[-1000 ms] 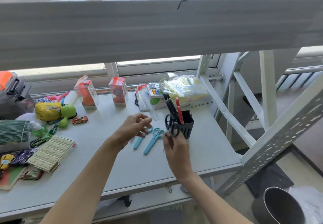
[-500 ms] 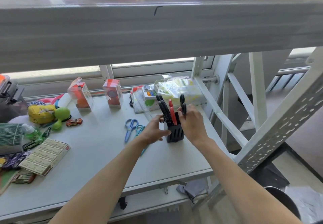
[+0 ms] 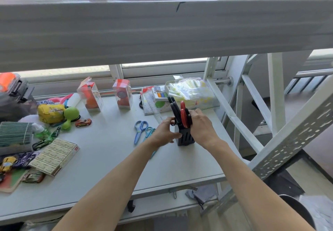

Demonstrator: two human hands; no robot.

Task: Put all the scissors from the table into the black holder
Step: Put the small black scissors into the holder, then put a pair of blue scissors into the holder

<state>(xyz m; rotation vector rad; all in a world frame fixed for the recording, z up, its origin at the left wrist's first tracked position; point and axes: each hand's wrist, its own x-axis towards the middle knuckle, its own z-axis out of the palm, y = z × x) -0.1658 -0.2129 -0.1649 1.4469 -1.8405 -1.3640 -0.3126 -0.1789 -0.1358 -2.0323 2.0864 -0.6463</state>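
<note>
The black holder (image 3: 185, 138) stands on the white table (image 3: 100, 158), right of centre. Black-handled scissors (image 3: 173, 105) and red-handled scissors (image 3: 183, 112) stick up out of it. My left hand (image 3: 164, 131) grips the holder's left side. My right hand (image 3: 204, 126) is against its right side, fingers curled on a black scissors handle (image 3: 189, 117) at the holder's top. Blue scissors (image 3: 139, 129) and teal scissors (image 3: 149, 131) lie flat on the table just left of my left hand; my left wrist hides part of the teal pair.
A thick shelf (image 3: 162, 29) hangs overhead. A clear bin of packets (image 3: 191, 92) and a ruler (image 3: 159, 116) lie behind the holder. Two clear toy boxes (image 3: 122, 94), a yellow pouch (image 3: 51, 111), toy cars and a flat box (image 3: 55, 156) crowd the left. Metal frame struts (image 3: 288, 140) stand at the right.
My right hand has come down with the black scissors from above the holder to its top. My left hand has stayed on the holder's side.
</note>
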